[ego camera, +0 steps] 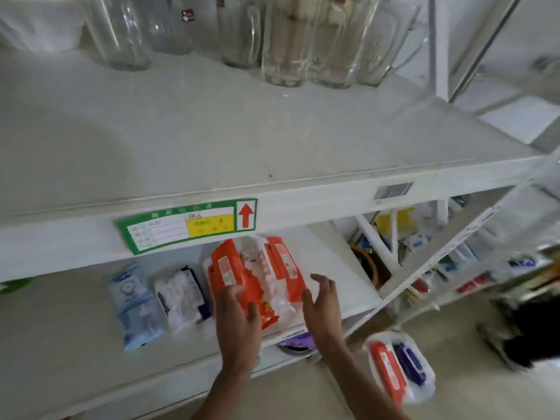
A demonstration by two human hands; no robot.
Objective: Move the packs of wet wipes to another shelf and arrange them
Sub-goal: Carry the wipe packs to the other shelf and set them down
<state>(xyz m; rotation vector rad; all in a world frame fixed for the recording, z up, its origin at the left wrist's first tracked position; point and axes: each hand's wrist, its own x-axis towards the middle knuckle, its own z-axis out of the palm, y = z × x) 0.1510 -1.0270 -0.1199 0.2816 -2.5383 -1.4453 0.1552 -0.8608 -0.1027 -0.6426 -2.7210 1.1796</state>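
I see the orange wipes packs (pixel 257 277) lying on the middle shelf (pixel 60 322), close to its front edge and toward the right end. Left hand (pixel 238 316) rests on their near left side, fingers curled onto the wrapper, gripping it. Right hand (pixel 322 304) is spread wide just beside their right edge, holding nothing. Left of them: white pack (pixel 183 295), then light blue pack (pixel 136 307). Glass jars (pixel 291 40) stand at the upper shelf's back edge.

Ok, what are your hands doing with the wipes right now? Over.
Left hand resting on orange wipes pack, grip unclear. Right hand open beside it. Blue pack and white pack lie left. Nothing blocking.
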